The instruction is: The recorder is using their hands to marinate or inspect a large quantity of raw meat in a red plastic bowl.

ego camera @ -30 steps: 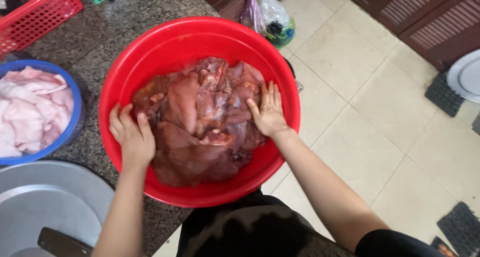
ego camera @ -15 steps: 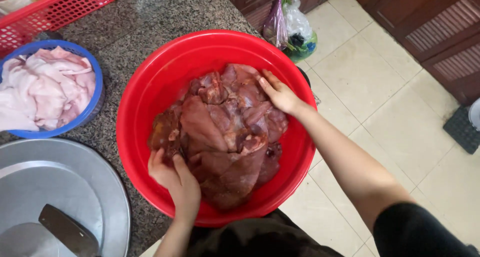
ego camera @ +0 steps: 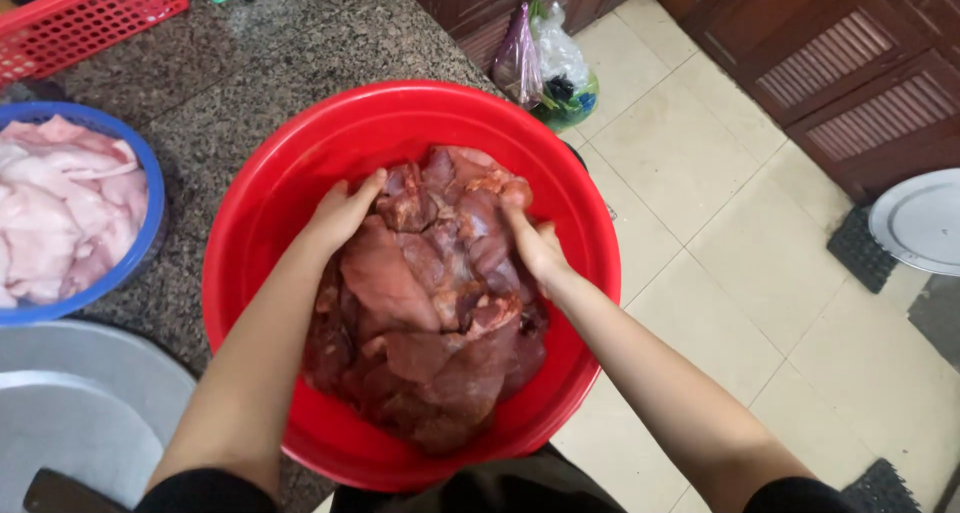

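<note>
The head view looks down on a speckled grey granite desk (ego camera: 210, 93). At the far left I see a round blue plastic bowl (ego camera: 148, 188) holding pale pink slabs of raw fat or skin (ego camera: 60, 213), with a red plastic mesh basket (ego camera: 80, 18) behind it and a wide grey metal tray (ego camera: 70, 403) in front. Just beside the blue bowl sits the big round red plastic basin (ego camera: 290, 173), overhanging the desk edge, and the heap of dark red raw liver-like meat (ego camera: 430, 313) fills its middle.

The left hand (ego camera: 345, 213) presses on the heap's upper left, fingers curved and half buried, holding the meat down rather than gripping a piece. The right hand (ego camera: 535, 248) digs into the upper right side; its fingers are sunk in the meat, so I cannot tell how wide they are spread.

As I judge it, the kneading goes best with both palms working inward from opposite sides, weight kept low so the slippery pieces stay inside the rim and the basin does not tip toward the beige tiled floor (ego camera: 720, 273) on the right.
</note>
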